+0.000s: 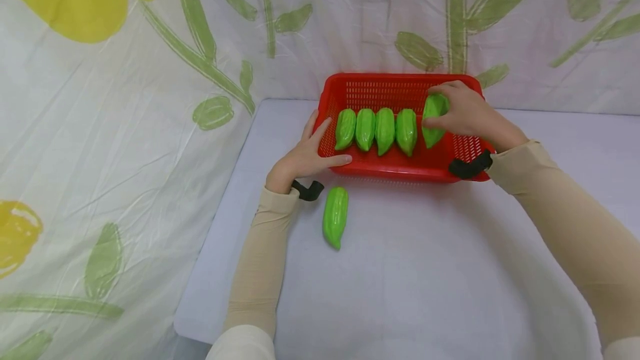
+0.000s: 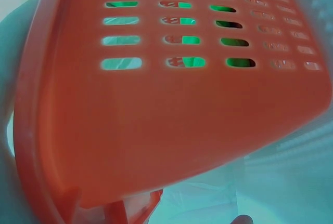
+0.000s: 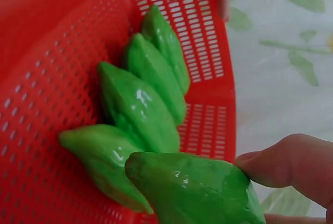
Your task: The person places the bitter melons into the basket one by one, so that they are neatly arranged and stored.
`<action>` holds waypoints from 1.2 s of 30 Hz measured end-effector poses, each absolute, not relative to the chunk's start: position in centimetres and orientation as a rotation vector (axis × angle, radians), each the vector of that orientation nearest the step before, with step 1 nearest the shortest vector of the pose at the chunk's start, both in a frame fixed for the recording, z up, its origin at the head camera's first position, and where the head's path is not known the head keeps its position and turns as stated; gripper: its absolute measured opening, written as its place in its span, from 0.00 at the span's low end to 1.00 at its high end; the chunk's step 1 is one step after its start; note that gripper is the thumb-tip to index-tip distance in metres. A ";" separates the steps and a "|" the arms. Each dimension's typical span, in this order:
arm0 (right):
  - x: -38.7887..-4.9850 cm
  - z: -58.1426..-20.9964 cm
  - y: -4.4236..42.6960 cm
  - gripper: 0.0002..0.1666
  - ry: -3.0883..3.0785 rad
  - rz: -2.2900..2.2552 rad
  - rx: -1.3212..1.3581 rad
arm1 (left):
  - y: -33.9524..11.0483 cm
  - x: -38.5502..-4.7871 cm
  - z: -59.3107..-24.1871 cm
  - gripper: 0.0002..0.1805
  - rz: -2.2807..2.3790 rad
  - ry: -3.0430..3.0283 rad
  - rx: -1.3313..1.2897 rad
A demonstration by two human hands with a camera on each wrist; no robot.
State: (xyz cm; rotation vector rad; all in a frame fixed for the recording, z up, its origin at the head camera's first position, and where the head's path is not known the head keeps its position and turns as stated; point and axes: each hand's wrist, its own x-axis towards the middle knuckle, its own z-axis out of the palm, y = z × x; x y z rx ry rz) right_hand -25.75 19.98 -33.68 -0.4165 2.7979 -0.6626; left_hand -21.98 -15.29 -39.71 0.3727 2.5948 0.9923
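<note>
A glossy green ridged fruit with a pointed end [image 1: 434,121] is pinched between the thumb and fingers of my right hand [image 1: 467,113], over the right part of a red plastic basket [image 1: 395,172]. To its left, several matching green fruits [image 3: 140,109] lie side by side in a row inside the basket. My left hand [image 1: 307,154] rests on the basket's front left corner, fingers spread along the left rim and thumb across the front rim. In the left wrist view the slotted basket wall [image 2: 130,125] fills most of the picture.
One more green fruit [image 1: 335,217] lies on the white table [image 1: 425,271] in front of the basket's left end. A flower-printed curtain [image 1: 370,26] hangs behind the table and along its left side. Black bands [image 1: 471,165] sit at both wrists.
</note>
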 end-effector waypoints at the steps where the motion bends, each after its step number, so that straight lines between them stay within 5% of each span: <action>1: -26.0 -33.7 20.0 0.47 2.782 -0.649 -0.416 | -15.3 -22.0 -39.7 0.62 0.993 2.595 0.372; 36: -29.9 -37.8 19.7 0.47 2.521 -0.472 -0.407 | -15.2 -21.9 -39.7 0.62 1.002 2.588 0.360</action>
